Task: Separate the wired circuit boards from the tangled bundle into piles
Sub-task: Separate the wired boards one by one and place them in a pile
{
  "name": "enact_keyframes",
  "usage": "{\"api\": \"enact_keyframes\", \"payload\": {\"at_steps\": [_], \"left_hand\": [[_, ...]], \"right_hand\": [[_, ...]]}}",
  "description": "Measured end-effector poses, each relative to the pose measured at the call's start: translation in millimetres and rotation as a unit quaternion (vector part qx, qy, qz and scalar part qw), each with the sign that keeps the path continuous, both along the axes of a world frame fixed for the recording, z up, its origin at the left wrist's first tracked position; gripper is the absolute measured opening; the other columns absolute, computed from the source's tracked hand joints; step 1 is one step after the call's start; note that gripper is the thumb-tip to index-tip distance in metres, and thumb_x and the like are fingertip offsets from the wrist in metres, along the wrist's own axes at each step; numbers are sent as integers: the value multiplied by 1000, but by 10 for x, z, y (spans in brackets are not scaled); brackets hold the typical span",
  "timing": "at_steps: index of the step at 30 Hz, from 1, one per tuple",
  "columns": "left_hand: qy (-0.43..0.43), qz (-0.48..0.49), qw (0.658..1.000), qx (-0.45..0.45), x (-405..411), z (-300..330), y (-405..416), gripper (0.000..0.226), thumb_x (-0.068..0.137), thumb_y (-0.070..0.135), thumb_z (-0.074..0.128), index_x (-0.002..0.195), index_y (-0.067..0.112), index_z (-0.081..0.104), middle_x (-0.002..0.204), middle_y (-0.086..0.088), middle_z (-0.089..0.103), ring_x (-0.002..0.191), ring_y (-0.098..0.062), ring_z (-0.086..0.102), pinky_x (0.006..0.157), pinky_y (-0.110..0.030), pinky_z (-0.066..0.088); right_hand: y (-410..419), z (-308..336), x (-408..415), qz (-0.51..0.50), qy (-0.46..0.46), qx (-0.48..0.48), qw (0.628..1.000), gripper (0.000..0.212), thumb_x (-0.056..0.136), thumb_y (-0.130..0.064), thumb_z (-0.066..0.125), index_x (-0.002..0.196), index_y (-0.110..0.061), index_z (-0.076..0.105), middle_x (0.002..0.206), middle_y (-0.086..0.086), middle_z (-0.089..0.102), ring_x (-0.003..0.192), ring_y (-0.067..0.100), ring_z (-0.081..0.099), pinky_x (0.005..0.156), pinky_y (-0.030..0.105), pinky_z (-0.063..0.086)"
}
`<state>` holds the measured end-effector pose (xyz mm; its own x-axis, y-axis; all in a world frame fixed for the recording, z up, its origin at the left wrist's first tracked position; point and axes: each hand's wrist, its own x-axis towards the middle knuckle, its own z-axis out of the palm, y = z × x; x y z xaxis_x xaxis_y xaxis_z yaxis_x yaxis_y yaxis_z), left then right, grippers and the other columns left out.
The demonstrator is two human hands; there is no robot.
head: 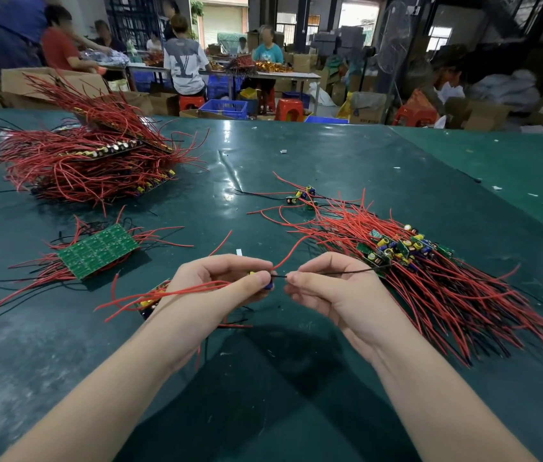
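**Sorting well under way, big bundle still waiting**

Both hands work nearest the camera: the left hand (226, 285) holds a small wired board, its grip closed round it, while the right hand (326, 285) pinches that board's black wire (330, 272). Right of the hands lies a pile of separated boards (403, 251). Left of them sits a green panel (98, 250); beyond it, the large tangled bundle (86, 158) on the counter (296, 168) looks untouched, so most work remains.

- The left hand (226, 281) grips a small board (268, 284) with red wires (170, 293) trailing left.
- The right hand (326, 285) pinches a black wire (330, 272) running to the pile (430, 275) at the table's (296, 168) right.
- A green panel (98, 251) lies left.
- A large bundle (86, 158) sits by the far-left edge.
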<state>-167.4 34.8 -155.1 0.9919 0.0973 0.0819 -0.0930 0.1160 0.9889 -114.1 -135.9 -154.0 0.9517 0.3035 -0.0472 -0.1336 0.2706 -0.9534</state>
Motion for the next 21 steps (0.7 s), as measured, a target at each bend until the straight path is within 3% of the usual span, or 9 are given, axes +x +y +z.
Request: {"api": "enact_keyframes", "payload": {"at_steps": [10, 15, 21], "left_hand": [[-6, 26, 993, -114, 48, 13, 59, 18, 69, 14, 69, 82, 8, 78, 84, -12, 74, 77, -15, 71, 69, -20, 56], [-14, 39, 992, -123, 65, 7, 101, 17, 69, 14, 69, 81, 9, 78, 84, -12, 74, 78, -16, 71, 70, -21, 56], [-18, 40, 992, -120, 79, -2, 111, 19, 67, 17, 71, 83, 9, 78, 85, -12, 74, 80, -16, 72, 71, -21, 56]], "right_hand": [[-34, 46, 40, 9, 59, 77, 995, 7, 84, 0, 65, 84, -1, 72, 82, 15, 73, 67, 20, 71, 58, 22, 56], [-80, 45, 59, -18, 14, -32, 999, 12, 89, -13, 64, 81, -8, 72, 62, 6, 69, 54, 13, 66, 49, 18, 51], [-79, 42, 86, -49, 17, -32, 998, 11, 92, -12, 61, 91, -5, 69, 68, 7, 71, 52, 12, 65, 49, 18, 51]]}}
